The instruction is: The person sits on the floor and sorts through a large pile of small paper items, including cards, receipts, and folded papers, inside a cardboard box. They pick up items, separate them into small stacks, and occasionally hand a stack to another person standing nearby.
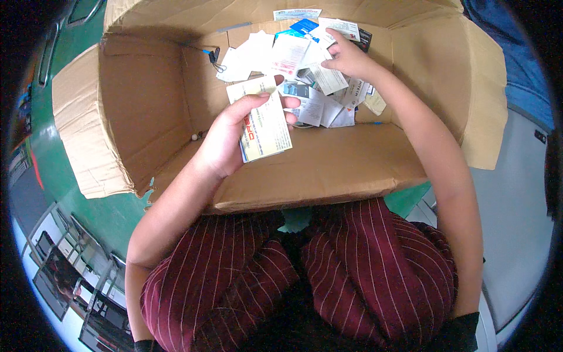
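Handling papers (pixel 267 129) w/ 2 hands (pixel 227 134)

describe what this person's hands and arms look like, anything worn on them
The left hand and right hand are bare: no gloves, and no ring, watch or bracelet shows. Both forearms are uncovered too. Near the picture's lower edge, a black left sleeve and a black right sleeve end above the elbows. No markings can be made out on either sleeve.
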The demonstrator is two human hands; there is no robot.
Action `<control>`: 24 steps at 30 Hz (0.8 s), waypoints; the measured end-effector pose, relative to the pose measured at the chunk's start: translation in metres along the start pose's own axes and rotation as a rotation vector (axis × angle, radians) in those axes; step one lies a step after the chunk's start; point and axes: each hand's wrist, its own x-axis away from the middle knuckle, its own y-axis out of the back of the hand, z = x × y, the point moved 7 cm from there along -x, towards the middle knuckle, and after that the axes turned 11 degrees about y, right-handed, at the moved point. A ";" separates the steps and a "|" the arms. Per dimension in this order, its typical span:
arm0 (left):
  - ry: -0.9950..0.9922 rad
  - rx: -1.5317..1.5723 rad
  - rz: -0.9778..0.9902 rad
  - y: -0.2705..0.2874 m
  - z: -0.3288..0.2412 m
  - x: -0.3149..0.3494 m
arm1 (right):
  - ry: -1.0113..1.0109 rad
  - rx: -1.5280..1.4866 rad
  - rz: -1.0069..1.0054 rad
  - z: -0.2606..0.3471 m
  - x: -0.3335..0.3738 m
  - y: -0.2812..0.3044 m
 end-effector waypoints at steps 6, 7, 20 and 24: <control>0.029 -0.018 -0.018 0.002 0.004 -0.002 | -0.051 -0.122 -0.183 0.019 0.006 0.020; 0.017 -0.022 -0.021 0.003 0.003 -0.002 | -0.003 -0.064 -0.206 0.026 0.005 0.028; 0.002 0.079 -0.067 0.013 0.000 -0.013 | -0.022 0.053 -0.084 0.057 0.029 0.065; 0.013 0.069 -0.095 0.017 0.003 -0.013 | 0.029 -0.103 -0.088 0.059 0.031 0.071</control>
